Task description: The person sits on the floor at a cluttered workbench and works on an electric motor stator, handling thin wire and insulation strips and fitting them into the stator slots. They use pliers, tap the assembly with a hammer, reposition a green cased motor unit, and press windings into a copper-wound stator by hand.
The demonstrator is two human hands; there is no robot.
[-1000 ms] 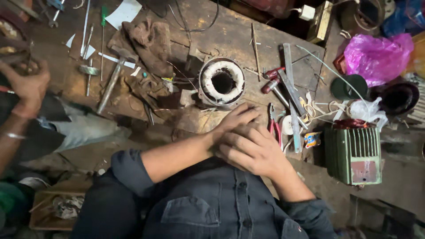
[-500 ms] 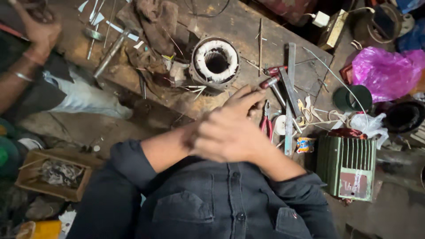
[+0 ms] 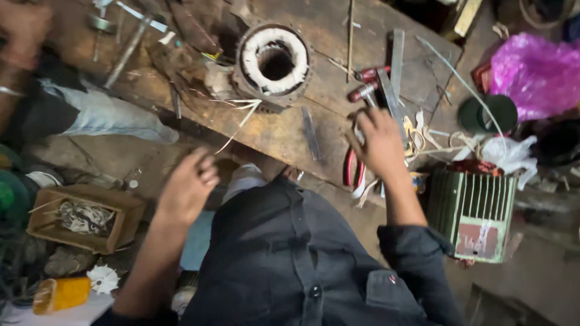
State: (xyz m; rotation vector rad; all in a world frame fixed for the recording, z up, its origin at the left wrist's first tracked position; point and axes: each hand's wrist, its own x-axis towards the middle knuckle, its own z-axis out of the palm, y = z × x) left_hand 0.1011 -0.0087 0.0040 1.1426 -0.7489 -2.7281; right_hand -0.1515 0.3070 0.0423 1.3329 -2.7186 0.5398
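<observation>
My right hand [image 3: 382,143] reaches out over the wooden bench [image 3: 284,133], fingers spread, with its fingertips on a flat metal bar [image 3: 396,66] and red-handled tools [image 3: 362,90]. Red-handled pliers [image 3: 350,169] lie just under its wrist at the bench edge. My left hand [image 3: 187,188] hangs blurred in front of the bench over my lap, fingers loosely curled and holding nothing. A round motor stator [image 3: 275,60] with white windings stands on the bench between the two hands, farther back.
A green ribbed motor housing [image 3: 477,208] stands at right, with a pink plastic bag [image 3: 534,72] behind it. Another person's hand [image 3: 24,27] and jeans leg [image 3: 103,118] are at left. A cardboard box [image 3: 84,217] and a yellow can [image 3: 60,294] sit on the floor.
My hands were clasped together in front of me; now they have parted. The right went forward to the tools, the left dropped down to the left. The view tilted towards the bench.
</observation>
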